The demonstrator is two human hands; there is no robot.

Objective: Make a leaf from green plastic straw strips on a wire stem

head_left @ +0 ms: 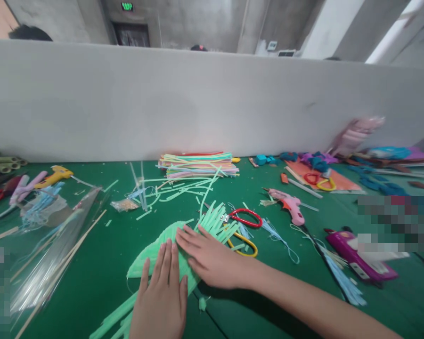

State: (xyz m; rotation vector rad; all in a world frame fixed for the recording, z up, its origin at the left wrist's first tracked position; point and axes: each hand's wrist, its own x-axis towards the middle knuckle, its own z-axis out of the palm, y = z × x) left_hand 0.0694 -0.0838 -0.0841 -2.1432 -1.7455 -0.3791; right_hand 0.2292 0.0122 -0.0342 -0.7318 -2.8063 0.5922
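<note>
A mint-green fuzzy piece made of pipe cleaners laid side by side lies on the green table, rounded at its upper left. Flat on its lower part rests my left hand, fingers stretched forward. My right hand reaches in from the right and presses on the piece, palm down with its fingers extended. Loose pipe cleaner ends fan out beyond the right hand, and more strips stick out below the left. Scissors with one red and one yellow handle lie just past the right hand, blades partly covered by the pipe cleaners.
A stack of coloured pipe cleaners sits against the grey partition. On the right are a pink glue gun and a purple device. A yellow glue gun, clear plastic wrapping and thin wooden sticks lie left.
</note>
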